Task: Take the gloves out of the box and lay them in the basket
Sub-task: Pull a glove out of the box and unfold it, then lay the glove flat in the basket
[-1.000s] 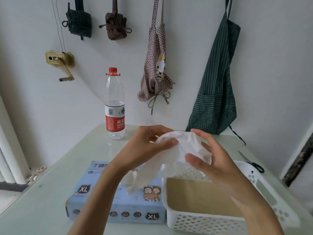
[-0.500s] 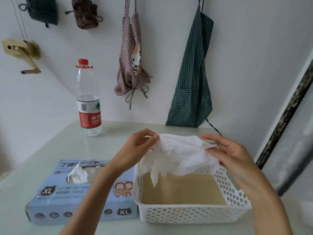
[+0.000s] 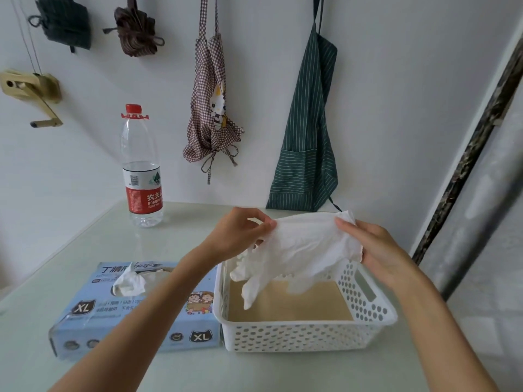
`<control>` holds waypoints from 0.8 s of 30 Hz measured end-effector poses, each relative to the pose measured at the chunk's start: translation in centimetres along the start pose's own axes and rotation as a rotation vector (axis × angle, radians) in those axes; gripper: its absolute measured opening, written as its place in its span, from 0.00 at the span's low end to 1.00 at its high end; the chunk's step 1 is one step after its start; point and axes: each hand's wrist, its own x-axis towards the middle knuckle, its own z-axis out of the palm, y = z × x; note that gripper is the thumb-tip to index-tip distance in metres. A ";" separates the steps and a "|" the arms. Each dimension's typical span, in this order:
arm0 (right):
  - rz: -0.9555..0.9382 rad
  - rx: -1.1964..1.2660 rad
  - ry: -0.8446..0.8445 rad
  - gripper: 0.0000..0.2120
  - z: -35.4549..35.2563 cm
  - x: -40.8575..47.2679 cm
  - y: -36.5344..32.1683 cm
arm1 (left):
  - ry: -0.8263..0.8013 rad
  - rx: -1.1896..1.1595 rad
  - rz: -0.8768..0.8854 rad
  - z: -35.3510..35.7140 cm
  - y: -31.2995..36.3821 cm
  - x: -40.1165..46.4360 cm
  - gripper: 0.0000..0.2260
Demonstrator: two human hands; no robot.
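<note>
A white glove (image 3: 300,250) is stretched out flat in the air above the white perforated basket (image 3: 305,333). My left hand (image 3: 240,230) pinches its left edge and my right hand (image 3: 373,244) pinches its right edge at the cuff. The glove's fingers dangle down into the basket, above its tan bottom. The blue glove box (image 3: 133,309) marked XL lies left of the basket, touching it, with another white glove (image 3: 128,284) poking out of its top slot.
A water bottle (image 3: 141,168) with a red cap stands at the back left of the pale table (image 3: 283,372). Aprons and bundles hang on the wall behind. The table's right edge runs close beside the basket.
Both hands have pulled the crumpled glove open and carried it from above the box to over the basket. The view has shifted right.
</note>
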 end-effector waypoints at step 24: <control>-0.100 -1.044 0.058 0.07 -0.3 0.7 6.7 | -0.281 1.140 0.335 1.9 -3.9 0.2 0.10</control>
